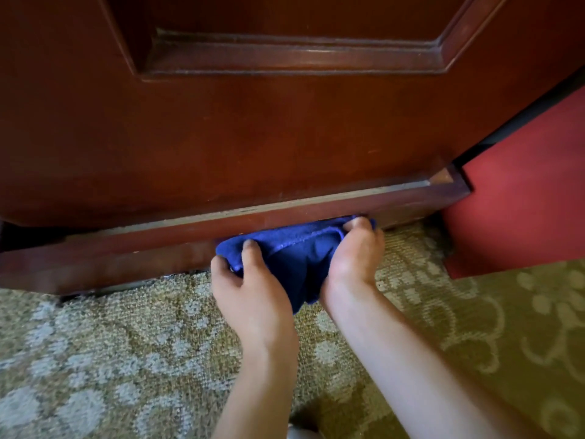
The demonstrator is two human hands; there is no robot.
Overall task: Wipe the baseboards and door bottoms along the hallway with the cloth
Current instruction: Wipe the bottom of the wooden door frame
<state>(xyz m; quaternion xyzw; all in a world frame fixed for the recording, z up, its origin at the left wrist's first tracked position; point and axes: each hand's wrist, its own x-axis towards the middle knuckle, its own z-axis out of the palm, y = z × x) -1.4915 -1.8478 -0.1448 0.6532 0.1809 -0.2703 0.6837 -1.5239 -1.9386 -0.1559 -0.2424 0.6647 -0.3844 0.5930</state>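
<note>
Both hands (bare) bunch plush blue cloth (294, 251), glossy door (221, 137)

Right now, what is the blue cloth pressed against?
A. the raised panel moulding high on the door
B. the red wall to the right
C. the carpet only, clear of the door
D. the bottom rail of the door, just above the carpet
D: both hands, left hand and right hand, hold the blue cloth against the door's bottom rail, just above the carpet.
</note>
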